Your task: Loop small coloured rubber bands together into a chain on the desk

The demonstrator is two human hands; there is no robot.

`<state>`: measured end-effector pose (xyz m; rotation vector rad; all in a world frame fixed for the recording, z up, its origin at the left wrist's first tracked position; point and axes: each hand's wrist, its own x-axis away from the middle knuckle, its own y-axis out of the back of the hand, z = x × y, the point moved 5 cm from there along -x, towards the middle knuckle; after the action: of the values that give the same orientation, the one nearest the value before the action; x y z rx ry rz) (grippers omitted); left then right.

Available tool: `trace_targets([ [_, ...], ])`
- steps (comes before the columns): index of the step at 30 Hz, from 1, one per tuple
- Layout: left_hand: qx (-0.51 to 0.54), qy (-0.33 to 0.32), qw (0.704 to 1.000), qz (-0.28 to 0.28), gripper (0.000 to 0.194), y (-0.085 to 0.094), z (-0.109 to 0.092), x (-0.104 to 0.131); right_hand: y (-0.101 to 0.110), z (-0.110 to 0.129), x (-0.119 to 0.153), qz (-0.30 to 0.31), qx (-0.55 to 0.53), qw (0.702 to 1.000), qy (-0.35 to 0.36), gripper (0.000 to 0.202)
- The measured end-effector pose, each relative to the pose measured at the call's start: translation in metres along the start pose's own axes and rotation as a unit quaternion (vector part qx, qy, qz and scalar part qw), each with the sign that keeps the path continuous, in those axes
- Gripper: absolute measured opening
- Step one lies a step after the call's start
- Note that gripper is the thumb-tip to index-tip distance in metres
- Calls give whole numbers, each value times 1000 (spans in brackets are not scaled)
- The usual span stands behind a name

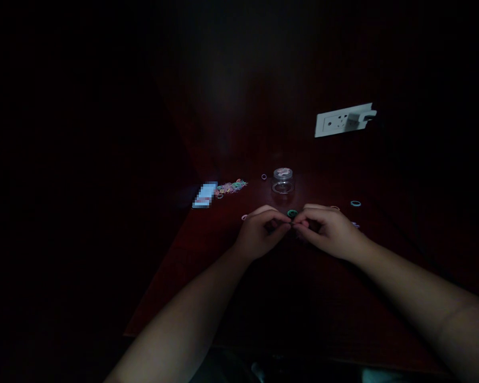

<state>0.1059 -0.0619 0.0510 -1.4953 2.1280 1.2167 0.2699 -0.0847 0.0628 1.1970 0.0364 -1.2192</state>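
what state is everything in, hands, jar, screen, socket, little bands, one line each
left hand: thumb and finger pinched together; anything held is too small to tell
right hand: pinched likewise, fingertips close to the left's
jar: upright, lid on
screen: lit, content pixelated
wall socket: plug in its right end
pile of bands: loose, heaped beside the screen
blue band: lying apart from the pile

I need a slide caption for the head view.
Left hand and right hand, pinched close together before a clear lidded jar on a dark red table.
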Motion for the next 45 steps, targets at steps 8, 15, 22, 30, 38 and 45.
trace_targets([
  [8,-18,-21,1000,5,15,2,-4,1,-1,-2,0,8,1,1000,-7,12],
  [15,-26,-14,1000,2,13,2,-5,1,0,-3,2,8,5,1000,-9,12],
  [22,-26,-14,1000,-7,6,2,-2,0,0,-2,1,10,6,1000,-4,11],
  [30,-17,-13,1000,8,5,1,-3,0,2,1,0,-5,-2,1000,8,4],
  [38,-14,-15,1000,6,6,2,-4,0,0,-2,1,-2,-8,1000,17,9],
  [45,-16,-12,1000,3,7,3,-1,0,1,-3,0,-1,-15,1000,1,10],
])
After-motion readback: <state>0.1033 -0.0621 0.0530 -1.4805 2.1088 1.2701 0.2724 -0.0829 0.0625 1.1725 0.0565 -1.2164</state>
